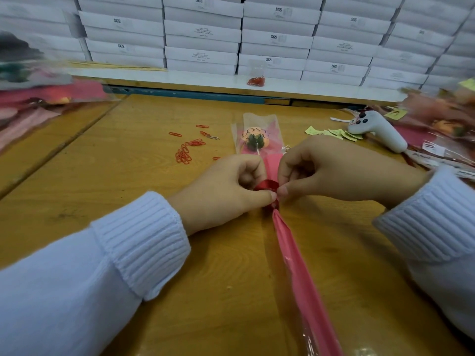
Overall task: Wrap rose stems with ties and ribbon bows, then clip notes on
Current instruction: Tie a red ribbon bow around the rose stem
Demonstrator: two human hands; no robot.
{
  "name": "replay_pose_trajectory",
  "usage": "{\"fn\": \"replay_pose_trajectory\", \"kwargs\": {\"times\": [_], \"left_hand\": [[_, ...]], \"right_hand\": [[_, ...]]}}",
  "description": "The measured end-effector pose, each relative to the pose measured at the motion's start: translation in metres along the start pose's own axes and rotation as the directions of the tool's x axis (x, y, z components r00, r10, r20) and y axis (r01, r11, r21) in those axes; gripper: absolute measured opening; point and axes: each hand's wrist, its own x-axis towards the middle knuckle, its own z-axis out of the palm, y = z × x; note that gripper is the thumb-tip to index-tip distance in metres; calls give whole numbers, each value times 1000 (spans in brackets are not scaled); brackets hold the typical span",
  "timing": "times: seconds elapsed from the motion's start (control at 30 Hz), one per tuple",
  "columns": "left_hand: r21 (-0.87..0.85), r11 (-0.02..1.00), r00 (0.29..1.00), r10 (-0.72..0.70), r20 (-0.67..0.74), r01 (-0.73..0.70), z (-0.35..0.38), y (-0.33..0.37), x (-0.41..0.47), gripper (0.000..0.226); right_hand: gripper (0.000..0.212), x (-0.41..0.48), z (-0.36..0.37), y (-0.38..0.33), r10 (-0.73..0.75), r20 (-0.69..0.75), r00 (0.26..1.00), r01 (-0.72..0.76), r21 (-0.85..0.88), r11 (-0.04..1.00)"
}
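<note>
pinching a red satin ribbon bow [267,186] from either side, the left hand [226,187] and the right hand [334,170] are facing each other over a yellow-brown wooden table [123,176]. both hands are holding their fingers curled, thumb and forefinger clamped on the bow. the bow is sitting on the gathered neck of a pink and clear plastic rose sleeve [295,265], which is lying on the table, its orange bloom [254,142] pointing away from the person and its narrow tail running toward the near edge. red wire paper clips [184,154] are lying left of the bloom; pale yellow paper notes [334,132] and a white pistol-shaped tool [380,129] are resting to the right. white cardboard boxes [203,34] are standing stacked behind.
</note>
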Motion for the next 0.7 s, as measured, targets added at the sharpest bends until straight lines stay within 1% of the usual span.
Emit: {"fn": "replay_pose_trajectory", "kwargs": {"times": [0.13, 0.2, 0.3, 0.37, 0.5, 0.63, 0.7], "left_hand": [[90, 994, 995, 68, -74, -61, 2, 1, -1, 18], [100, 993, 991, 80, -104, -70, 2, 2, -2, 18], [68, 997, 991, 37, -126, -29, 1, 4, -2, 16], [21, 1000, 992, 8, -129, -6, 0, 5, -2, 14], [-60, 998, 993, -24, -119, 17, 0, 7, -3, 11], [-71, 997, 994, -27, -110, 19, 1, 6, -3, 9], [-69, 998, 990, -25, -140, 15, 2, 5, -3, 8]], "right_hand": [[6, 3, 7, 0, 28, -15, 999, -27, 86, 996], [9, 3, 7, 1, 59, -2, 998, -58, 178, 982], [19, 0, 3, 1, 112, 76, 991, -132, 376, 917], [25, -1, 2, 1, 124, 120, 985, -165, 436, 885], [26, 0, 7, -4, 172, 70, 983, -185, 429, 884], [19, 0, 13, -10, 197, 38, 980, -196, 376, 905], [17, 0, 13, -11, 208, 29, 978, -204, 360, 910]]}}
